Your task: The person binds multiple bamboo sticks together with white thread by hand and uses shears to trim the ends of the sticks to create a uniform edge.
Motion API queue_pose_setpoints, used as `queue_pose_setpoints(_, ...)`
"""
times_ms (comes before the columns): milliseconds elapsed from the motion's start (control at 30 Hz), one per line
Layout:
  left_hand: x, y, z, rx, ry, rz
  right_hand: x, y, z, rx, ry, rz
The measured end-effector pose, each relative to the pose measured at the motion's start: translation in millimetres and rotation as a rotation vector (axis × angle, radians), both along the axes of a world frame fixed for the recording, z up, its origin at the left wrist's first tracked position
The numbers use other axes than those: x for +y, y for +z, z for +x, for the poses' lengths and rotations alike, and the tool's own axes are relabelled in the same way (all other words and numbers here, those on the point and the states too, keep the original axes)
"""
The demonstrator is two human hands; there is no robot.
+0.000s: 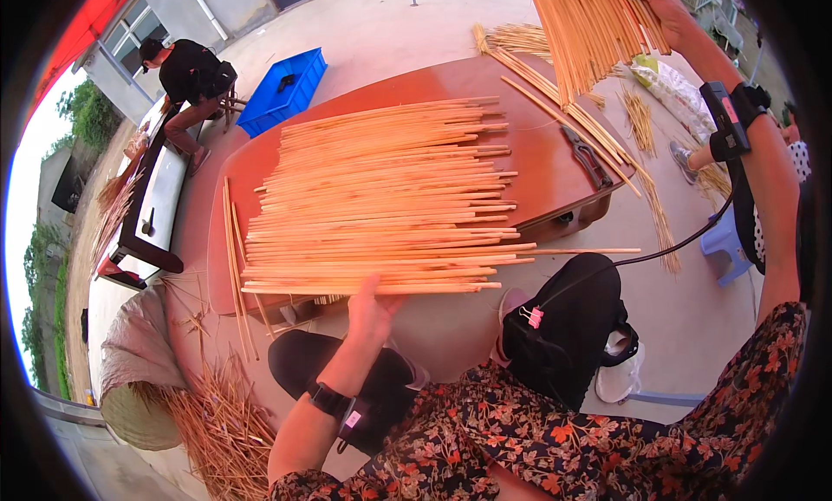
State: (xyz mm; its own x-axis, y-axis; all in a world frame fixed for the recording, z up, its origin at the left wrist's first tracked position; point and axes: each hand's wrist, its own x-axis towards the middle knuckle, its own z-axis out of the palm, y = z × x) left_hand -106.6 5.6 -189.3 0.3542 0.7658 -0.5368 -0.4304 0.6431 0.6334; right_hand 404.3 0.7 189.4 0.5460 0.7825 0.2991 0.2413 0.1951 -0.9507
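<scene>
grasping a bundle point(594, 42) of thin sticks by its right end with the fingers of the right hand point(666, 16), held up at the far right. pressing against the near edge of the wide layer point(381, 198) of sticks with the left hand point(371, 319); left fingers partly hidden, so cannot tell clenched from loose. layer spread over the middle of the red table point(542, 163), stick beside stick, tips pointing left and right, uneven at the right end.

on the same table: a few loose sticks point(232, 250) at the left, jutting past the near edge; dark shears point(587, 157) at the right, just beside some longer sticks point(559, 89) running from far to near.

beyond the table, far left: a blue crate point(260, 120), open at the top, with a small dark thing point(286, 83) inside. at the near left, a grey sack point(139, 336) lying on its side, with a heap of dry stalks point(221, 423) at its mouth, some reaching in; deeper contents hidden. at the far right, a white sack point(676, 94); contents impossible to make out. near it on the ground, a small bunch point(637, 120) of sticks; farther near and right, a blue stool point(726, 245). at the far left, a seated person point(186, 76) in black beside a bench-like white table point(165, 202) with more stalks along it.
</scene>
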Motion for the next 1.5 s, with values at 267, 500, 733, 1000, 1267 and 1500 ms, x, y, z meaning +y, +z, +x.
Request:
queue_pose_setpoints(267, -6, -10, -6, -0.05, 0.008, 0.039, 64, 7, -144, 0.21, 0.295, 0.115)
queue_pose_setpoints(500, -10, -3, 8, -0.127, 0.07, 0.023, 33, -15, -221, 0.42, 0.497, 0.183)
queue_pose_setpoints(733, -4, -15, 0, -0.111, 0.088, 0.039, -44, -236, -303, 0.886, 0.271, -0.135)
queue_pose_setpoints(1000, -15, -3, 2, -0.371, -0.036, 0.124, -60, -294, -290, 0.635, 0.521, -0.949)
queue_pose_setpoints(1267, -24, -21, -3, -0.297, 0.018, 0.053, 31, -247, -166, -0.456, 0.668, -1.177)
queue_pose_setpoints(1500, -41, -23, -14, 0.017, -0.113, 0.268, 188, -317, -61, -1.25, 0.132, -0.297)
